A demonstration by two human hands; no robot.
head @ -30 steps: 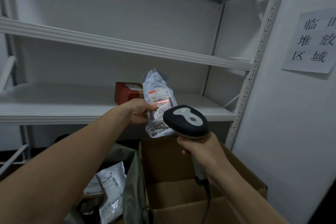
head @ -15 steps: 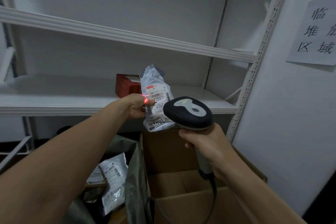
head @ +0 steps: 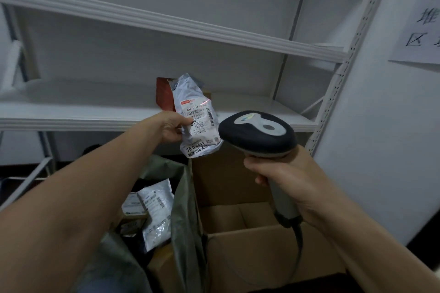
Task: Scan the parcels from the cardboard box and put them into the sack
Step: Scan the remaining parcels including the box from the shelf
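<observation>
The green sack (head: 185, 209) on the near left had two pale parcels showing, a white poly bag (head: 157, 211) and a labelled packet (head: 133, 206) just left of it, and the one cardboard box (head: 226, 178) sat open against its right side. My left hand (head: 172, 129) pinched the one grey parcel (head: 198, 121) up in front of the far red box (head: 164, 95), my right hand (head: 283, 173) was wrapped round the one scanner (head: 258, 134), and the red beam (head: 204, 101) had slid off my thumb onto the label's top.
</observation>
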